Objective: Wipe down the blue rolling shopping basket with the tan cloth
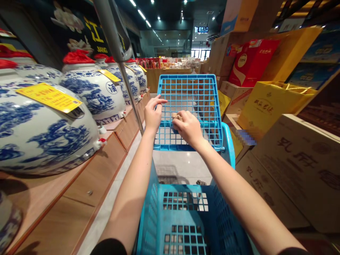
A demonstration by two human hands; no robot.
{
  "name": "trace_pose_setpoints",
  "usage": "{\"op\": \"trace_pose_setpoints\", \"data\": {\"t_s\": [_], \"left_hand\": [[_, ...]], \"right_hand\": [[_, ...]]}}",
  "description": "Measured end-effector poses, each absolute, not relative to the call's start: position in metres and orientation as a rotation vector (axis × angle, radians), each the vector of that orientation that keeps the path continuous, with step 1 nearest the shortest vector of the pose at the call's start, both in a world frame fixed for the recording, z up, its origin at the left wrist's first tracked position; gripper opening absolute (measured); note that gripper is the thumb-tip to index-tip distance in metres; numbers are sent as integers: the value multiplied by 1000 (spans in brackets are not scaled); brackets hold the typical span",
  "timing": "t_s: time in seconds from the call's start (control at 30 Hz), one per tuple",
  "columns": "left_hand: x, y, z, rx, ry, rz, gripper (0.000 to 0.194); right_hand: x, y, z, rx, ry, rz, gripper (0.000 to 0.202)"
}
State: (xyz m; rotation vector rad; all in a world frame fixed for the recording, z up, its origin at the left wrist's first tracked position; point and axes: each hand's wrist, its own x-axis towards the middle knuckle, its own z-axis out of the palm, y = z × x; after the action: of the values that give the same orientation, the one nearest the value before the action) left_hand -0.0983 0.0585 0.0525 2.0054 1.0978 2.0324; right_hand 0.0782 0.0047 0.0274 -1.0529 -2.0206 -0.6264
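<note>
My right hand (189, 128) is closed around a small light-brown lumpy thing (175, 116), mostly covered by the fingers; its kind I cannot make out. It is over the blue upper basket (217, 102) of a shopping cart. At the left side of that basket is my left hand (153, 115), its fingers loosely stretched toward the grid and holding nothing visible. Whether the left hand touches the rim I cannot tell. Closer to me, the blue lower basket (180, 215) has a gridded floor and walls. A grey metal pole (131, 95) rises beside the cart.
Large blue-and-white jars (92, 88) with red cloth tops line a wooden shelf (106, 170) on the left. Stacked cartons (300, 163), a yellow bag (276, 104) and a red box (252, 60) crowd the right. A goods display (170, 65) stands ahead.
</note>
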Motion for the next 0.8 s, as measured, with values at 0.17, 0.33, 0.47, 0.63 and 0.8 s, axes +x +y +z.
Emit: {"op": "trace_pose_setpoints", "data": {"t_s": [0.17, 0.33, 0.47, 0.63, 0.8], "left_hand": [[-96, 58, 51, 2007, 1095, 2035, 32], [-91, 56, 53, 2032, 1071, 2024, 33], [-93, 55, 54, 2029, 1088, 2006, 33], [-96, 57, 52, 2012, 1100, 2025, 33], [-94, 55, 52, 2014, 1069, 2030, 32]], "right_hand": [[147, 20, 43, -1159, -1519, -472, 21], [124, 9, 35, -1262, -1545, -518, 21], [58, -8, 17, -1116, -2043, -628, 19], [66, -2, 23, -962, -2162, -684, 21], [143, 17, 41, -1280, -1522, -602, 27]]}}
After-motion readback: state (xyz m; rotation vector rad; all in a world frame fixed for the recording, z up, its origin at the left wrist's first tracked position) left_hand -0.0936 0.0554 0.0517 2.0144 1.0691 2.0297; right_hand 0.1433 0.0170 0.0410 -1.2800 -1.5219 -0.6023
